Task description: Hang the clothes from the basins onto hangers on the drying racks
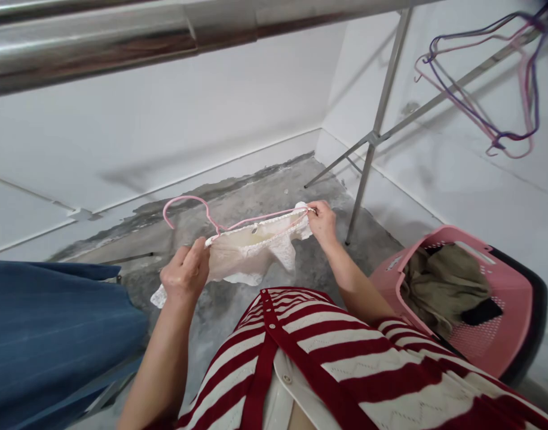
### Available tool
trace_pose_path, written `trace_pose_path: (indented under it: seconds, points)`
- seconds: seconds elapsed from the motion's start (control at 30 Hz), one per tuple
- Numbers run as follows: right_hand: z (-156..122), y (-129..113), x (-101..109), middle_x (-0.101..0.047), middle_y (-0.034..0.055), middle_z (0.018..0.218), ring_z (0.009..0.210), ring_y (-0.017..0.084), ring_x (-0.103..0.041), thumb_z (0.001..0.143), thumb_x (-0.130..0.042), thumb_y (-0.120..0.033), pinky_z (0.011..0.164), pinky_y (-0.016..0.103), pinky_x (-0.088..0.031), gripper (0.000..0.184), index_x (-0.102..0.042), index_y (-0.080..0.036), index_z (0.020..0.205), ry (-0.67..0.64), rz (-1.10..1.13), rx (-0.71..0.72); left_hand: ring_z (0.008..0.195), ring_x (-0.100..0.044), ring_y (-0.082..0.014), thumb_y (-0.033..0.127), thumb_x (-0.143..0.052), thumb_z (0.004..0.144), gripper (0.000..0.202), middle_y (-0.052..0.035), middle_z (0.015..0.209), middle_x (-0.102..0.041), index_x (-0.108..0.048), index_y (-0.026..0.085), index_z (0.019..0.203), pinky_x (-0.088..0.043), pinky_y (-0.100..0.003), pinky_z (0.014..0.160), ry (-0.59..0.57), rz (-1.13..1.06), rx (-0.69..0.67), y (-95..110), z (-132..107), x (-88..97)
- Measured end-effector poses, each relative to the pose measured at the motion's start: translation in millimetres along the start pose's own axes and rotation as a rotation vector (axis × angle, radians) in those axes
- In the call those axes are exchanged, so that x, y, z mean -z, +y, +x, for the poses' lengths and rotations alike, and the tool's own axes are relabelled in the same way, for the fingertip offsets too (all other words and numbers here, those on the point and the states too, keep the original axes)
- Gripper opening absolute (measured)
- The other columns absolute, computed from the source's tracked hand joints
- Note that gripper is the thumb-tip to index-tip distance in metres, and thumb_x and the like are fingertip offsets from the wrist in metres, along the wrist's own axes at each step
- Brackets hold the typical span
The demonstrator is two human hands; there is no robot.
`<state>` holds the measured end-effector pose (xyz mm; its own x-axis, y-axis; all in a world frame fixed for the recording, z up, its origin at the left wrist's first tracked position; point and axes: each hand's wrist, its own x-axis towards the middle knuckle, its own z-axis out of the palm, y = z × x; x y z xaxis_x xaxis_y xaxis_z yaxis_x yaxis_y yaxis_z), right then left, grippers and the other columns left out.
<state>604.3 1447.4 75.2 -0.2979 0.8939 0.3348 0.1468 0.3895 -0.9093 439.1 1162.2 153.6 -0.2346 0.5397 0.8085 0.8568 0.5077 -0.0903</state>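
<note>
A white lace garment (pixel 251 254) is stretched between my two hands, its beaded or braided edge running along the top. A pink hanger (pixel 256 218) lies along that edge, partly inside the garment, with its hook sticking up to the left. My left hand (pixel 186 270) is closed on the garment's left end near the hook. At the other end, my right hand (pixel 322 222) pinches the garment's edge together with the tip of the hanger. Folds of the cloth hide part of the hanger.
A pink laundry basket (pixel 509 325) holding olive-green clothing (pixel 448 286) stands at the right. Pink and purple hangers (pixel 484 128) hang from the metal rack (pixel 373 138). A thick metal rail (pixel 121 45) crosses the top, and blue denim cloth (pixel 54 340) hangs at the left.
</note>
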Motion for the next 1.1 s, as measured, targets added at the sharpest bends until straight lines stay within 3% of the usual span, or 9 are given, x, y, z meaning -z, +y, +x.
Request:
trace_pose_path:
  seconds: [0.2,0.33,0.5,0.57,0.63,0.77,0.87,0.97,1.1]
  points:
    - [23,-4,15,-0.058,0.0002,0.065,0.057,0.013,-0.051,0.062,-0.059,-0.028,0.053,0.025,-0.042,0.017,-0.060,-0.017,0.075,-0.023,0.262,-0.296,0.046,-0.051,-0.0082,0.023,-0.060,0.080,0.016,0.0004,0.052,-0.057,-0.072,0.023,0.090,-0.030,-0.020,0.046,0.027,-0.020,-0.080,13,-2,-1.4]
    - [17,-18,13,-0.060,0.0022,0.074,0.067,0.014,-0.054,0.068,-0.056,-0.024,0.065,0.026,-0.044,0.014,-0.061,-0.017,0.080,0.012,0.104,-0.021,0.049,-0.053,-0.0089,0.020,-0.058,0.080,0.020,-0.0006,0.055,-0.058,-0.071,0.022,0.095,-0.032,-0.020,0.047,0.080,-0.008,-0.028,23,-7,-7.7]
    - [-39,-59,-9,-0.058,0.0037,0.082,0.078,0.015,-0.055,0.079,-0.049,-0.018,0.074,0.028,-0.046,0.011,-0.059,-0.019,0.083,-0.212,0.024,0.350,0.048,-0.052,-0.0088,0.021,-0.056,0.083,0.019,-0.0002,0.057,-0.058,-0.070,0.022,0.095,-0.033,-0.019,0.047,0.022,-0.112,0.037,41,-20,-27.3]
    - [-53,-73,-7,-0.058,0.0045,0.083,0.080,0.015,-0.056,0.084,-0.048,-0.020,0.074,0.028,-0.047,0.014,-0.059,-0.019,0.092,-0.309,0.036,0.491,0.051,-0.053,-0.0091,0.021,-0.055,0.084,0.019,-0.0001,0.059,-0.059,-0.069,0.022,0.097,-0.035,-0.019,0.049,0.025,-0.157,0.073,42,-26,-30.7]
    - [-52,-77,8,-0.059,0.0069,0.093,0.090,0.016,-0.056,0.084,-0.052,-0.026,0.080,0.030,-0.048,0.020,-0.059,-0.020,0.103,-0.265,0.004,0.571,0.054,-0.054,-0.0096,0.021,-0.056,0.084,0.019,-0.0005,0.061,-0.060,-0.068,0.022,0.099,-0.038,-0.019,0.052,0.022,-0.218,0.133,36,-29,-28.1]
    - [-16,-53,50,-0.054,0.0102,0.122,0.116,0.026,-0.047,0.072,-0.068,-0.041,0.097,0.042,-0.040,0.051,-0.055,-0.021,0.117,-0.102,-0.183,0.448,0.056,-0.052,-0.0098,0.025,-0.060,0.083,0.016,-0.0002,0.064,-0.061,-0.068,0.021,0.096,-0.041,-0.021,0.056,0.021,-0.378,0.271,19,-25,-12.7]
    - [4,-21,64,-0.065,0.0052,0.094,0.092,0.024,-0.058,0.077,-0.060,-0.046,0.081,0.037,-0.047,0.036,-0.062,-0.021,0.102,-0.234,-0.203,0.208,0.055,-0.050,-0.0093,0.027,-0.062,0.081,0.014,0.0004,0.065,-0.061,-0.069,0.020,0.091,-0.041,-0.021,0.056,0.070,-0.447,0.321,10,-16,-4.7]
    - [8,0,70,-0.063,0.0023,0.072,0.069,0.019,-0.057,0.083,-0.050,-0.045,0.066,0.031,-0.047,0.032,-0.064,-0.018,0.090,-0.219,-0.229,-0.001,0.052,-0.046,-0.0081,0.028,-0.064,0.079,0.013,0.0018,0.061,-0.058,-0.070,0.019,0.087,-0.038,-0.021,0.052,0.057,-0.491,0.303,1,-9,-2.6]
    - [6,-5,89,-0.065,0.0071,0.094,0.085,0.022,-0.060,0.080,-0.053,-0.037,0.076,0.035,-0.047,0.031,-0.063,-0.018,0.103,-0.222,-0.316,0.113,0.052,-0.045,-0.0078,0.031,-0.064,0.079,0.016,0.0019,0.061,-0.057,-0.070,0.019,0.088,-0.038,-0.020,0.051,-0.014,-0.548,0.288,-4,-6,-2.6]
